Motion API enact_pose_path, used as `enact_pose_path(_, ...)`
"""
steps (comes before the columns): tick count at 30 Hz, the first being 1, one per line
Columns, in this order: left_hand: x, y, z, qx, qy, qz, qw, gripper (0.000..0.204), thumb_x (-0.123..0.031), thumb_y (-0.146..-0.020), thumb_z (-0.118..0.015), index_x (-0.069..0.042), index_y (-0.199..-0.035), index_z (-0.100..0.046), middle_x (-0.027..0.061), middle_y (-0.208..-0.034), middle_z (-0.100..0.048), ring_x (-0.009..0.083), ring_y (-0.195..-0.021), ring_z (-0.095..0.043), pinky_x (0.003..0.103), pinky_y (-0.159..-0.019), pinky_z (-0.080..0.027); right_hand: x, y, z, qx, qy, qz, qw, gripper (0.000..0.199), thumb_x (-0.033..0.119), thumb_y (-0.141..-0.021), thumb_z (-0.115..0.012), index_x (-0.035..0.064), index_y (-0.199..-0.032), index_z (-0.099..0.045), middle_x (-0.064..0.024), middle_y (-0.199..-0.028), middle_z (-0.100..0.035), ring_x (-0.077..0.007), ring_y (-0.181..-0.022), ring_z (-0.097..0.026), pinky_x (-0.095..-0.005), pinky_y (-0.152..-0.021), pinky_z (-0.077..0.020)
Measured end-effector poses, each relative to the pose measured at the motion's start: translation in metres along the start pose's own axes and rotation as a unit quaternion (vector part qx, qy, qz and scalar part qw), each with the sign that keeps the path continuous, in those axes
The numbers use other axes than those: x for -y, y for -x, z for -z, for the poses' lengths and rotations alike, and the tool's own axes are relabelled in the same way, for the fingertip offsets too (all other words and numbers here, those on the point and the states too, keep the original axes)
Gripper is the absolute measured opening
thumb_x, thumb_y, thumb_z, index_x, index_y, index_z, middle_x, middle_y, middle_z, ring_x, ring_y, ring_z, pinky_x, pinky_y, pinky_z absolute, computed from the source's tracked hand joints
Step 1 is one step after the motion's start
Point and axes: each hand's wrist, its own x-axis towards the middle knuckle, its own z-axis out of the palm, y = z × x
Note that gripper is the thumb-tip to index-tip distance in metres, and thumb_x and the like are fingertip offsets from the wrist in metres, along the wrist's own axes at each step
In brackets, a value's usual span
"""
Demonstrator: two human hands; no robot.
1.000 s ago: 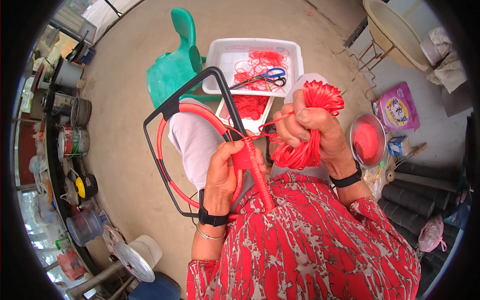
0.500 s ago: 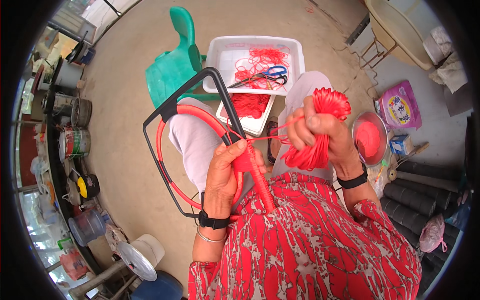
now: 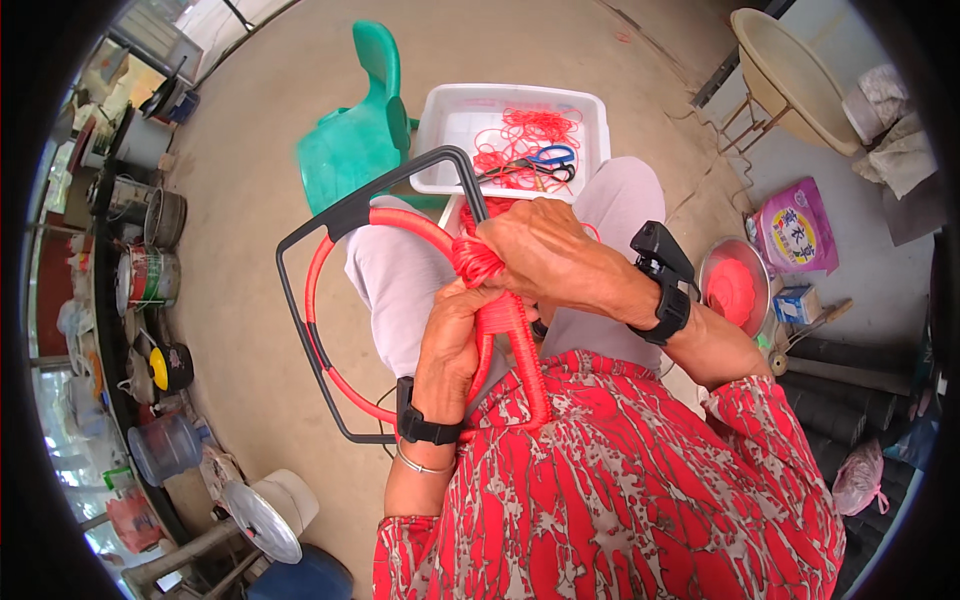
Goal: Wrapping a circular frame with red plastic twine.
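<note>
A black metal frame with a round ring wrapped in red cord leans across my lap. My left hand grips the cord-wrapped part of it near my waist, fingers curled around. Just above, my right hand is closed on the bundle of red cord, held against the frame's near bar. Most of the bundle and my right fingertips are hidden behind the hand. Tight red windings cover the section beside my left hand.
In front stands a white tray with loose red cord and blue-handled scissors. A green plastic chair is beside it. At right are a metal bowl with a red item and a purple bag.
My right hand has swung left and inward with the cord bundle, from out at the right to beside my left hand at the frame. The stretched strand no longer shows.
</note>
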Motion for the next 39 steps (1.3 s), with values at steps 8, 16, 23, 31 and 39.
enact_pose_path(8, 0.001, -0.005, 0.003, -0.02, -0.019, 0.015, 1.0, 0.02, -0.004, -0.088, -0.056, 0.005, -0.106, -0.057, 0.0168, -0.09, -0.067, 0.0273, -0.076, -0.069, 0.038, -0.071, -0.059, -0.012, -0.001, -0.005, 0.011, -0.03, -0.022, 0.999, 0.016, 0.009, -0.071, -0.063, -0.0029, -0.068, -0.053, -0.0254, -0.063, -0.054, -0.0439, -0.065, -0.057, -0.0487, -0.058, -0.0427)
enact_pose_path(16, 0.0, -0.003, 0.001, -0.015, -0.026, 0.015, 0.999, 0.02, -0.008, -0.089, -0.057, 0.004, -0.105, -0.057, 0.0171, -0.085, -0.067, 0.0263, -0.074, -0.068, 0.037, -0.069, -0.058, -0.018, 0.002, -0.013, 0.013, -0.146, -0.071, 0.987, 0.015, 0.01, -0.072, -0.065, -0.0021, -0.077, -0.057, -0.0219, -0.065, -0.058, -0.0349, -0.061, -0.06, -0.0428, -0.058, -0.0461)
enact_pose_path(23, 0.001, -0.004, 0.007, 0.023, -0.004, 0.022, 0.999, 0.022, -0.014, -0.089, -0.061, 0.003, -0.103, -0.059, 0.0173, -0.085, -0.067, 0.0271, -0.073, -0.067, 0.037, -0.071, -0.057, -0.026, 0.012, -0.033, -0.094, -0.388, -0.081, 0.913, 0.015, 0.011, -0.077, -0.062, -0.0019, -0.083, -0.058, -0.0096, -0.061, -0.059, -0.016, -0.055, -0.058, -0.0345, -0.053, -0.0457)
enact_pose_path(31, 0.001, -0.002, 0.01, 0.047, 0.073, 0.024, 0.996, 0.02, -0.014, -0.089, -0.06, 0.002, -0.101, -0.058, 0.0194, -0.089, -0.066, 0.0282, -0.074, -0.067, 0.038, -0.071, -0.057, -0.032, 0.017, -0.032, -0.04, -0.534, -0.107, 0.838, 0.017, 0.009, -0.085, -0.06, 0.002, -0.1, -0.06, 0.0013, -0.066, -0.057, -0.0056, -0.052, -0.05, -0.0235, -0.049, -0.0428)
enact_pose_path(39, -0.001, 0.004, 0.013, 0.006, 0.034, 0.031, 0.999, 0.02, -0.014, -0.09, -0.059, 0.001, -0.103, -0.058, 0.0194, -0.087, -0.066, 0.0315, -0.075, -0.067, 0.04, -0.07, -0.057, -0.018, 0.044, -0.005, -0.01, -0.546, -0.18, 0.818, 0.031, 0.03, -0.083, -0.072, 0.0018, -0.082, -0.059, -0.0008, -0.062, -0.058, -0.0083, -0.058, -0.055, -0.0254, -0.053, -0.0438)
